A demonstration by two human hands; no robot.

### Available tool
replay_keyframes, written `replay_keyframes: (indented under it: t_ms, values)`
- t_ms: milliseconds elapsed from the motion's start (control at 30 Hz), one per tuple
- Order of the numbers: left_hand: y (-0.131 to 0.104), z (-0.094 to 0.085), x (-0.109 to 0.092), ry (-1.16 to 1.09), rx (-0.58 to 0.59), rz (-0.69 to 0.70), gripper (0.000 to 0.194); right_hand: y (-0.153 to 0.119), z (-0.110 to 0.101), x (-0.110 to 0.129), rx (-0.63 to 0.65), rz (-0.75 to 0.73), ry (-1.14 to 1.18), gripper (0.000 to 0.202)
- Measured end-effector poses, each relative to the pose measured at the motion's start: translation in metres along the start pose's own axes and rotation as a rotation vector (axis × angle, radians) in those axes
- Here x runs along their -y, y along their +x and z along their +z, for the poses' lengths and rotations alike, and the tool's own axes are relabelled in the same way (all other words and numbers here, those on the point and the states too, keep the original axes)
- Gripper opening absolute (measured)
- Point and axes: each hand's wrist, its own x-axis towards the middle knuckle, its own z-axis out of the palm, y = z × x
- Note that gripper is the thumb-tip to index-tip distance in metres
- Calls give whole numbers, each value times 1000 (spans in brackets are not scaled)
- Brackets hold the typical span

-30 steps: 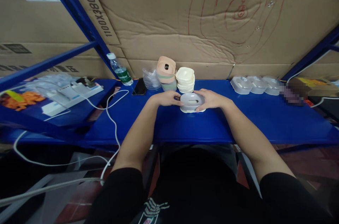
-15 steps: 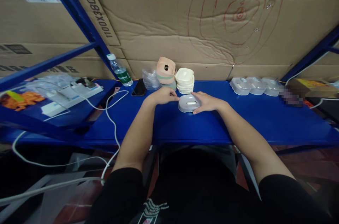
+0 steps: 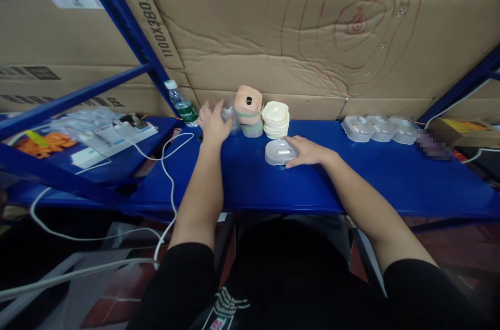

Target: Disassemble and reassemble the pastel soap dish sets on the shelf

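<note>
My right hand (image 3: 307, 152) is closed around the right side of a grey, rounded-square tray (image 3: 275, 159) lying on the blue table. A small white bar (image 3: 284, 152) sits in the tray's middle. My left hand (image 3: 214, 123), fingers spread, is beside a stack of clear plastic lids (image 3: 232, 119); whether it touches them I cannot tell. Just right of those lids stands a stack of peach, green and grey sleeves (image 3: 250, 106). A pile of cream-coloured trays (image 3: 276, 119) is right behind the grey tray. The phone by the lids is now mostly behind my left hand.
A water bottle (image 3: 182, 104) leans against the blue frame at left. White cables (image 3: 170, 179) trail over the table's left part near a power strip (image 3: 113, 141). Several clear-lidded containers (image 3: 378, 128) stand in a row at right. Cardboard (image 3: 242, 23) forms the back wall.
My left hand has left the grey tray's left edge and moved left and back to the clear lids, its fingers spreading. My right hand stays on the tray.
</note>
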Motion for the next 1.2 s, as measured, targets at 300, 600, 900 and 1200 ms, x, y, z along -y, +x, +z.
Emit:
replay_keyframes:
  t_ms: [300, 600, 900, 1200]
  values:
    - [-1, -3, -7, -13, -3, -33, 44, 1, 1, 0, -3, 15, 24, 123]
    - [0, -16, -12, -12, -22, -56, 38, 2, 1, 0, 0, 20, 27, 125]
    - [-3, -34, -10, -71, -187, -170, 23, 2, 3, -1, -20, 12, 22, 123]
    - [-4, -41, -24, -251, -415, -17, 22, 5, 1, -1, -169, -12, 139, 122]
